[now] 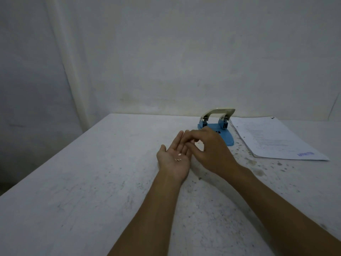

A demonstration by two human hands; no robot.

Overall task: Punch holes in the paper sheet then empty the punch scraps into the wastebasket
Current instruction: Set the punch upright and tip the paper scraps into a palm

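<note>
The left hand (174, 159) lies palm up on the bench (92, 191), roughly midway along its width and nearer the far edge than the near one. Its grip is open and flat, fingers pointing toward the far edge, and a few pale paper scraps (178, 157) rest loose in the hollow of the palm.

The right hand (208, 148) hovers just to the right of it, its fingertips bunched together over the left fingers as if pinching; whether anything is caught between them cannot be told, as the tips are too small and partly hidden.

Behind the right hand stands the hole punch (216, 126), blue base and cream handle raised, close to the far edge. The paper sheet (276, 141) lies beside it toward the far right corner, its long axis running from the far edge obliquely toward the right edge; small dark marks along its left margin may be holes.

The punching seems done and the scraps are being gathered. The relation that matters: the scraps sit in the left palm, held only by gravity, so the next carry depends on keeping that palm level or cupping it. No wastebasket is in view, so which way it lies from the hands cannot be judged. Dark specks dot the bench near the punch; whether they are scraps or stains is unclear.
</note>
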